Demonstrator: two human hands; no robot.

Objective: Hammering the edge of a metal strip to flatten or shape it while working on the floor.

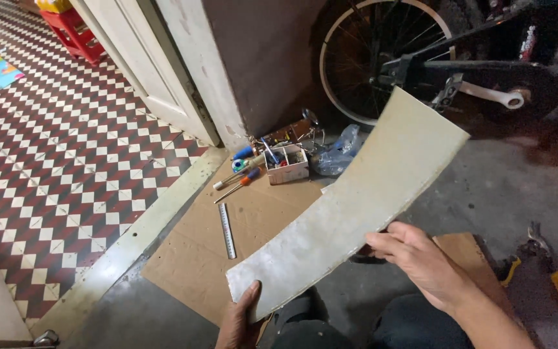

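Observation:
I hold a long, curved, off-white panel in front of me, slanting from lower left to upper right. My left hand grips its near bottom corner, thumb on top. My right hand clasps its lower edge about midway, fingers curled under it. The panel's far end rises in front of a bicycle wheel. My knees show just below the panel.
A flat cardboard sheet lies on the concrete floor with a metal ruler, screwdrivers and a small box of parts. A plastic bag lies beside it. Pliers lie at right. Tiled floor and a door stand at left.

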